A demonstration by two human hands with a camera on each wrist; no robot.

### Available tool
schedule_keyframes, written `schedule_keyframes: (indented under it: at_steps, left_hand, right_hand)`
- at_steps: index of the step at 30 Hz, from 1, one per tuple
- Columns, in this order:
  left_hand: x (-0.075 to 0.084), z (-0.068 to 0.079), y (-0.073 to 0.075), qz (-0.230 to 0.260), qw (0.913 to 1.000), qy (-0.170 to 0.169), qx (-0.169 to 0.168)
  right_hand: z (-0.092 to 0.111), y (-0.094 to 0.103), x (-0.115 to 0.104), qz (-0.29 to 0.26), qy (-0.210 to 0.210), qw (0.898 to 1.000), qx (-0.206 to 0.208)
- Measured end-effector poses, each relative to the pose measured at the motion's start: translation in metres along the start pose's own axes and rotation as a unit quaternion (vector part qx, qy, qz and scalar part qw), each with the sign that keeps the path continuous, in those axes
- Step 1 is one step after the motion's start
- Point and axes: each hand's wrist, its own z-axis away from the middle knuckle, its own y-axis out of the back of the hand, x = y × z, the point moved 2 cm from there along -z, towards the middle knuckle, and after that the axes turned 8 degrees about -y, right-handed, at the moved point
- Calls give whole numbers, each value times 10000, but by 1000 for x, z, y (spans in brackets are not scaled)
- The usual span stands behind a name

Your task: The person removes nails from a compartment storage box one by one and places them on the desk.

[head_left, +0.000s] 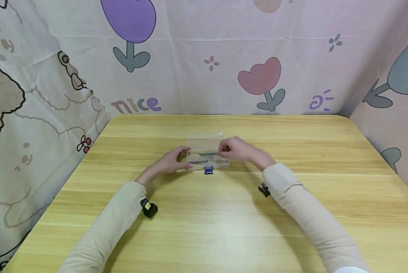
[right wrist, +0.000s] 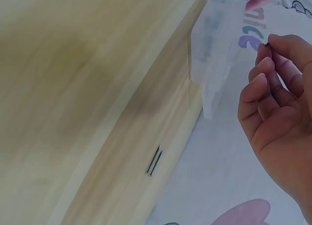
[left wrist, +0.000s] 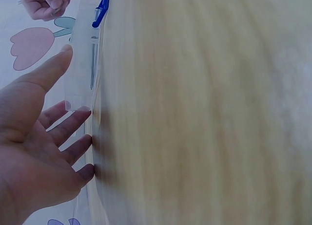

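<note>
Storage box (head_left: 221, 165), clear plastic, compartmented, one: standing on the tabletop (head_left: 204, 220), its long side towards the seated-side edge where the person's arms come in. Lid (head_left: 204, 142), clear: swung open at the back of the box. Latch (head_left: 208, 170), blue: at the middle of the box's front.

Contents, visible through the plastic: slim metal rods (head_left: 207, 154) lying lengthwise in the rear part of the box; another slim rod (head_left: 198, 162) lying in the front left part. Their exact count I cannot tell.

Nails (right wrist: 154, 161), two, dark, headed: lying side by side on bare tabletop off the right end of the box, well apart from it.

Left hand (head_left: 171, 161): at the left end of the box, thumb and fingers spread wide, fingertips touching it. Right hand (head_left: 236, 148): above the right part of the box, fingers drawn narrow, thumb and forefinger pinching a thin dark piece (right wrist: 267, 45); only its tip shows, so its kind cannot be told.

Sleeves (head_left: 109, 223), beige, a pair: reaching in from in front of the box. Wrist cameras (head_left: 149, 209), black: one on each sleeve, nearer the person than the box. Curtain (head_left: 190, 83), pale, printed with tulips and the word "nice": hanging behind the box.
</note>
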Motion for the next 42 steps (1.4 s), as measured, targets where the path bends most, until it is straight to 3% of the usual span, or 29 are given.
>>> schedule_keyframes:
  at_steps: [11, 22, 26, 31, 42]
  left_hand:
    - [0, 0, 0, 8, 10000, 21, -12]
    - [0, -2, 0, -12, 10000, -6, -36]
    - [1, -2, 1, -28, 10000, 22, -35]
    - [0, -1, 0, -70, 10000, -18, -59]
    - [-3, -3, 1, -115, 9999, 26, -21]
  right_hand:
    - [21, 20, 28, 23, -129, 9995, 293]
    - [45, 42, 64, -9, -720, 9958, 560]
    - [47, 40, 76, -78, -873, 9949, 493]
    - [45, 33, 83, -32, -777, 9957, 504]
    - [31, 20, 83, 176, -643, 9974, 282]
